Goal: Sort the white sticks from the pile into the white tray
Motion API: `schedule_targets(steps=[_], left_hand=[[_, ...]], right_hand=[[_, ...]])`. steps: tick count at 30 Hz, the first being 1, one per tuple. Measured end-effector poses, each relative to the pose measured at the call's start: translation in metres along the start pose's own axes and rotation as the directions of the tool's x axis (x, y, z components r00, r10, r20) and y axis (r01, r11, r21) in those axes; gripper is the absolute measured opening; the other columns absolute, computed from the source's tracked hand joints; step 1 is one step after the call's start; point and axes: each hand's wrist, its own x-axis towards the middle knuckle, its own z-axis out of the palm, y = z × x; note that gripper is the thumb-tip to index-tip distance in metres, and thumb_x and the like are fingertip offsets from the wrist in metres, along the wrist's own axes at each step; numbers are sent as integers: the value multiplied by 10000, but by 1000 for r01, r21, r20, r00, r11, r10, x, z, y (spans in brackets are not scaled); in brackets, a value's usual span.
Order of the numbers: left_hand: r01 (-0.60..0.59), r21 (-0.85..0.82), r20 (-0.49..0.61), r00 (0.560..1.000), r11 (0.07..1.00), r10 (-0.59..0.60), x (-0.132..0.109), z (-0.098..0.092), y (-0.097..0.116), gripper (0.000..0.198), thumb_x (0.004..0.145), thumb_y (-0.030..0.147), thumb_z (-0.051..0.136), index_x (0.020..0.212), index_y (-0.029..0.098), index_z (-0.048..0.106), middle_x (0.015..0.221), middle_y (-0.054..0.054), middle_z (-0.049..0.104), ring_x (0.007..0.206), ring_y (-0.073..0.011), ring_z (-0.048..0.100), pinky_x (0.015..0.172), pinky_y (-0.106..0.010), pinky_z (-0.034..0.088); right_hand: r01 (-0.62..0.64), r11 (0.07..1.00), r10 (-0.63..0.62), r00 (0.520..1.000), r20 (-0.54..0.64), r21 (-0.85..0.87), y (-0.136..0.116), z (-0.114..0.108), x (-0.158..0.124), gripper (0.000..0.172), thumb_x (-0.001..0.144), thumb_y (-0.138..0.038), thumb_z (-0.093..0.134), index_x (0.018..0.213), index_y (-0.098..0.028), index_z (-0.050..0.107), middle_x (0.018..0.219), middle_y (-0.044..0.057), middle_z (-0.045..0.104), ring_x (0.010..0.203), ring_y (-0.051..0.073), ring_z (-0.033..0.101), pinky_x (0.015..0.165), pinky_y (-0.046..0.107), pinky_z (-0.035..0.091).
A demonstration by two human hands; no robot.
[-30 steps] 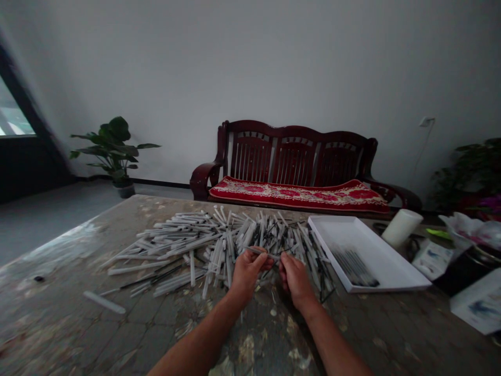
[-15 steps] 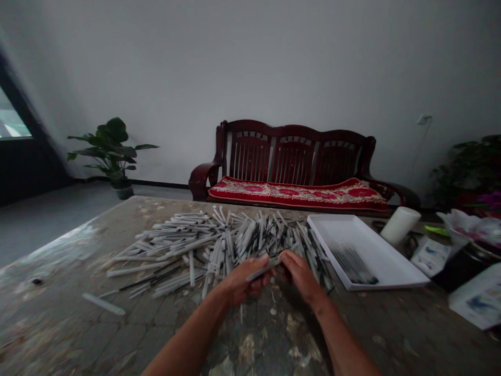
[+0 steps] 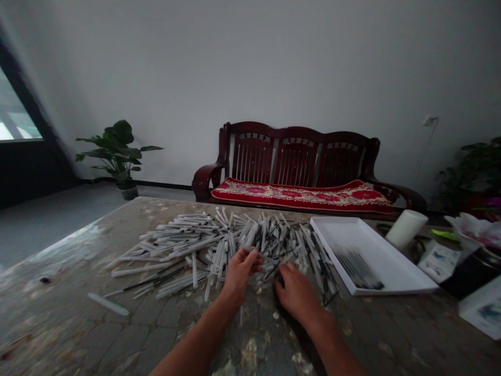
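A big heap of thin white tubes and black rods [image 3: 219, 243] lies across the middle of a mottled stone table [image 3: 78, 292]. My left hand [image 3: 239, 271] rests at the heap's near edge, thumb and fingers pinched on one white tube. My right hand [image 3: 297, 290] lies palm down on the pieces just to the right, fingers curled into the heap; what they grip is hidden. A white tray [image 3: 395, 274] holding a few dark rods [image 3: 358, 266] sits to the right of the heap.
A white roll [image 3: 406, 228] stands behind the tray. Packets, a dark pot and wrapped flowers [image 3: 475, 232] crowd the table's right end. A single white tube [image 3: 107, 304] lies apart at the near left. A wooden bench [image 3: 293, 167] and potted plant [image 3: 117, 154] stand beyond.
Both hands had held one tube between them above the table. They have now dropped back onto the heap, the right hand lower and flatter, the left reaching forward.
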Motion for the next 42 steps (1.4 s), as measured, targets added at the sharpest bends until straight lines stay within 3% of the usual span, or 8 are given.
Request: schedule_targets(steps=[7, 12, 19, 23, 32, 42], left_hand=[[-45, 12, -35, 998, 999, 45, 3, -6, -3, 420, 528, 418, 848, 789, 147, 660, 716, -4, 688, 641, -131, 663, 566, -216, 522], [-30, 2, -34, 999, 1000, 30, 3, -5, -3, 401, 547, 395, 845, 804, 151, 658, 731, -10, 699, 638, -133, 670, 558, -215, 520], [-4, -11, 1, 1000, 1000, 4, -1, -3, -3, 434, 506, 406, 865, 792, 151, 661, 712, -2, 699, 631, -140, 677, 564, -223, 531], [14, -29, 14, 1000, 999, -14, -3, -2, -3, 448, 483, 403, 880, 783, 147, 667, 715, -6, 705, 639, -144, 683, 579, -228, 540], [19, -55, -2, 1000, 998, -19, -3, -2, -1, 419, 505, 372, 882, 785, 146, 668, 715, -14, 709, 652, -153, 692, 584, -232, 543], [36, -39, 13, 999, 999, -35, -4, 0, 2, 414, 487, 359, 891, 765, 143, 674, 684, -10, 708, 620, -145, 685, 567, -224, 545]], right_hand=[[32, 995, -37, 998, -49, -99, 3, 1, -2, 285, 778, -46, 488, 968, -201, 633, 1007, 77, 652, 990, 223, 615, 801, 286, 414], [4, 993, 23, 975, -221, 120, 13, 0, 5, 299, 846, -93, 468, 1077, -202, 624, 1045, 72, 675, 990, 207, 635, 839, 291, 444], [180, 902, -26, 931, -364, 394, 13, -3, 10, 266, 820, -117, 474, 968, -210, 674, 963, 60, 682, 937, 193, 645, 845, 298, 485], [197, 869, -19, 930, -367, 453, 13, 1, 12, 273, 820, -133, 462, 966, -205, 681, 961, 64, 697, 946, 204, 646, 861, 326, 490], [95, 867, 73, 947, -313, 490, 16, 1, 12, 266, 768, -160, 539, 977, -227, 690, 959, 47, 709, 920, 208, 651, 852, 334, 493], [232, 850, -30, 918, -395, 474, 17, -2, 12, 190, 807, -167, 549, 915, -213, 699, 912, 51, 695, 879, 188, 643, 812, 299, 498]])
